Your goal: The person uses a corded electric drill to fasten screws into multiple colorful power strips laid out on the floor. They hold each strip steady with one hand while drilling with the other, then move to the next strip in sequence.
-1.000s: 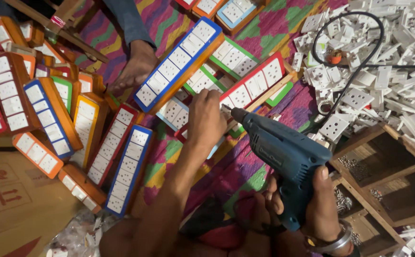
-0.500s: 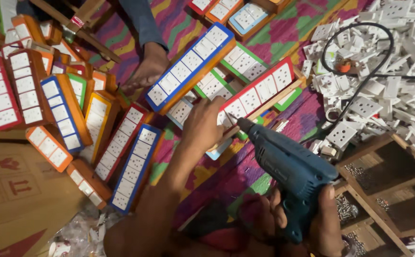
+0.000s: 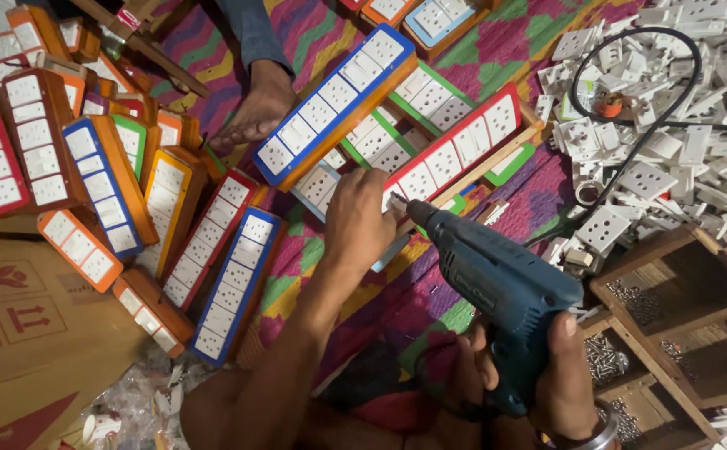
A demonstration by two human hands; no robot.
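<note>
A zigzag-patterned mat [image 3: 538,187] carries socket boards [image 3: 334,104] and loose white sockets [image 3: 697,167].

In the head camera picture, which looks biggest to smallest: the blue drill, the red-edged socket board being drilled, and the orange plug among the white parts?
1. Blue drill, though it is nearest the camera, so unsure against the board.
2. Red-edged socket board.
3. Orange plug, clearly smallest.

Bare patterned mat [image 3: 338,283] lies open between the left hand [image 3: 359,221] and the blue-edged socket strip [image 3: 238,283], while boxed strips [image 3: 88,175] crowd the left, a loose white socket heap [image 3: 672,142] and black cable [image 3: 630,158] block the right, and another person's foot [image 3: 259,108] stands ahead
</note>
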